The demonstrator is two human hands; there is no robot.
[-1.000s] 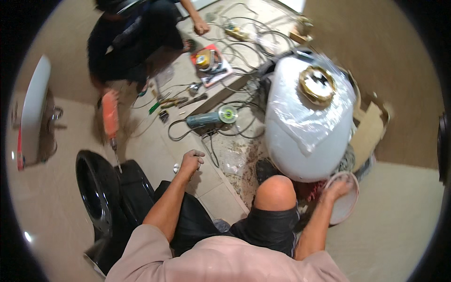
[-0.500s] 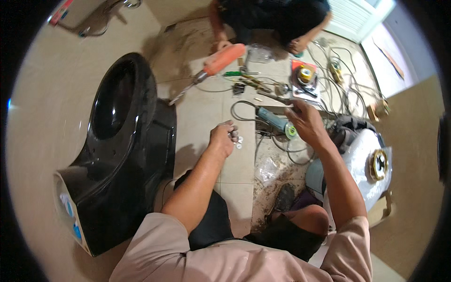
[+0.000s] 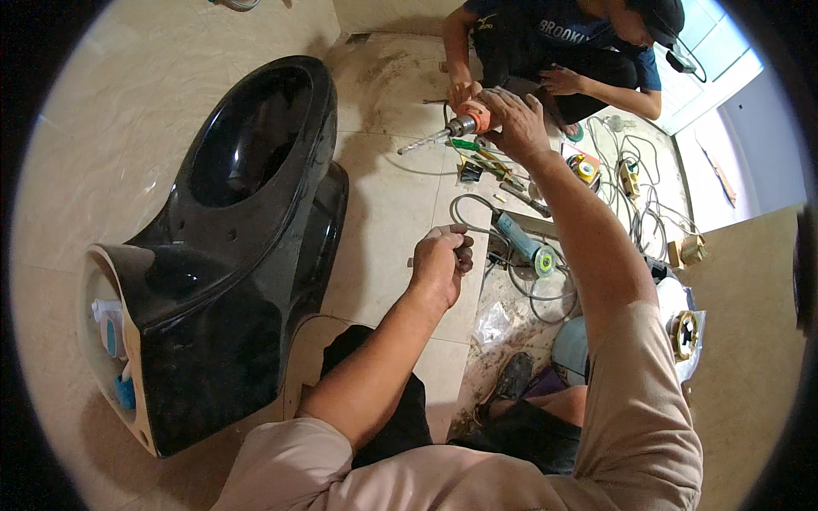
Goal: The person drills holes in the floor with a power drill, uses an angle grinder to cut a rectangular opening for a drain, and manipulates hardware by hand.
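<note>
The right hand (image 3: pixel 521 128) is nearer, its fingers barely bent over the orange drill (image 3: pixel 471 120) beside a co-worker's hand (image 3: pixel 463 92), grip unclear, bit (image 3: pixel 424 142) pointing left, while the curled left hand (image 3: pixel 440 266), contents hidden, is farther off.

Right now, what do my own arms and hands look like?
You're wearing short, pale pinkish-beige sleeves; your forearms are bare, with no visible watch. Your left hand and right hand have no gloves, and the left fingers look dusty.
</note>
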